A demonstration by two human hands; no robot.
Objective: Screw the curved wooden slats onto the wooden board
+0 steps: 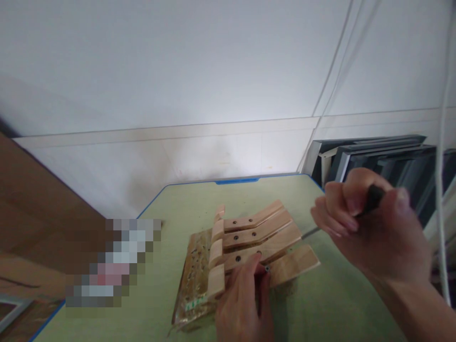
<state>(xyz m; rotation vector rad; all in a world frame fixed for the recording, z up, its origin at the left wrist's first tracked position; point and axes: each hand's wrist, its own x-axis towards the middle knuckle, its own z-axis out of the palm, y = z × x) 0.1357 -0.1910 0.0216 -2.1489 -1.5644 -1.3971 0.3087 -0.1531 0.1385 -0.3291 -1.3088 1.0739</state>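
The left hand (pixel 245 294) is keeping its fingers narrow around a small metal screw (pixel 267 269) on the nearest wooden slat (pixel 295 266). The right hand (pixel 377 228) is gripping a dark-handled screwdriver (pixel 374 197) in a closed fist, in the air to the right. The screw is lying to the left of this fist and lower, and the left hand is the nearer one. The slat is stretching its long axis from the left hand toward the upper right, beside the other slats (pixel 258 230); the screwdriver shaft is pointing left, near their ends. A brown, plastic-wrapped board (pixel 194 266) is lying at their left side. All this is resting on a green table (pixel 192 194); behind it a pale wall (pixel 213 71) is rising, and at the right dark panels (pixel 384 152) are leaning.
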